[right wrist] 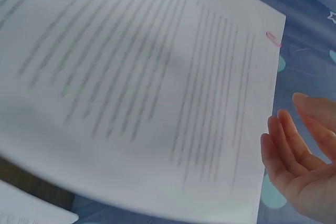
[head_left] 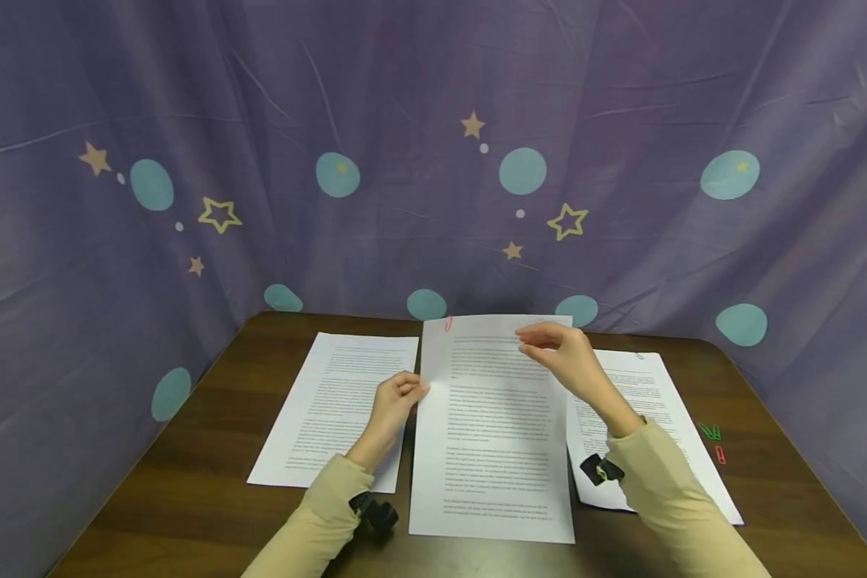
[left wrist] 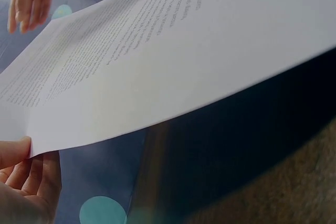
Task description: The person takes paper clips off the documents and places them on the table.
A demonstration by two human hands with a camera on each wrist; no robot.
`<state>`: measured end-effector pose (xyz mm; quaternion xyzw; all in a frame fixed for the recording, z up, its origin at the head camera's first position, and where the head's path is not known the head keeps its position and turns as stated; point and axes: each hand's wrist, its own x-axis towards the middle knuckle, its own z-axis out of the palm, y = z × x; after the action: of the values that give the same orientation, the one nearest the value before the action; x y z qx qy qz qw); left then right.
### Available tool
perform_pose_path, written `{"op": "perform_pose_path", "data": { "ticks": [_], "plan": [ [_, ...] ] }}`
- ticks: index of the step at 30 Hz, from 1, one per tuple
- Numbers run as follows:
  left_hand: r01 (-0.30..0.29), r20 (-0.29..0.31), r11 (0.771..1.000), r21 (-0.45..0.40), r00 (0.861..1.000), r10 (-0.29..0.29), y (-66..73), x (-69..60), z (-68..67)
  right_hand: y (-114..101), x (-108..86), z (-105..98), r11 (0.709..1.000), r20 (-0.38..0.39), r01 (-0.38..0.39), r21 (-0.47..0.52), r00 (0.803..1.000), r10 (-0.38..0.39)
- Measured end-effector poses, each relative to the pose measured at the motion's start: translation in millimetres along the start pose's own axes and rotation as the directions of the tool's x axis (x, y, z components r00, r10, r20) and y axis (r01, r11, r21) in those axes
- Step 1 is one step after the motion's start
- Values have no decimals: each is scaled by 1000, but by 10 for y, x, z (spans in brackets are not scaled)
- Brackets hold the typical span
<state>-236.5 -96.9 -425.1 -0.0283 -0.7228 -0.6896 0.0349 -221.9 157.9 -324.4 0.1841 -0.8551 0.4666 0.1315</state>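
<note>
A printed sheet of paper [head_left: 498,449], held up off the table, fills the middle of the head view. On its top left edge sits a pinkish-red paper clip [head_left: 449,323], also visible at the sheet's edge in the right wrist view. My left hand [head_left: 390,409] pinches the left edge between thumb and fingers; the left wrist view shows this grip [left wrist: 39,182] close up. Before the sheet's upper right part hovers my right hand [head_left: 574,365]. In the right wrist view its fingers are loosely bent with nothing between them. Whether another sheet lies behind the held one, I cannot tell.
To the left lies a printed sheet [head_left: 347,401] on the brown wooden table [head_left: 188,482]. Another printed sheet [head_left: 643,401] with a blue paper clip [head_left: 639,356] lies to the right. Beyond it are green paper clips [head_left: 710,432] and a red one [head_left: 720,455]. A purple curtain [head_left: 405,96] hangs behind.
</note>
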Motion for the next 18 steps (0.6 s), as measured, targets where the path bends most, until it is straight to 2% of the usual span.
{"op": "perform_pose_path", "data": {
  "ticks": [6,13,18],
  "plan": [
    [9,-1,1000,6,1000,-9,-2,-9,16,-144,92,136,1000,2,20,14,1000,-20],
    [-16,3,1000,17,1000,16,6,-30,27,-238,207,298,994,-23,104,19,994,-104],
    [-1,6,1000,13,1000,1,20,-53,34,-281,265,388,985,-33,157,68,987,-155]
  ]
}}
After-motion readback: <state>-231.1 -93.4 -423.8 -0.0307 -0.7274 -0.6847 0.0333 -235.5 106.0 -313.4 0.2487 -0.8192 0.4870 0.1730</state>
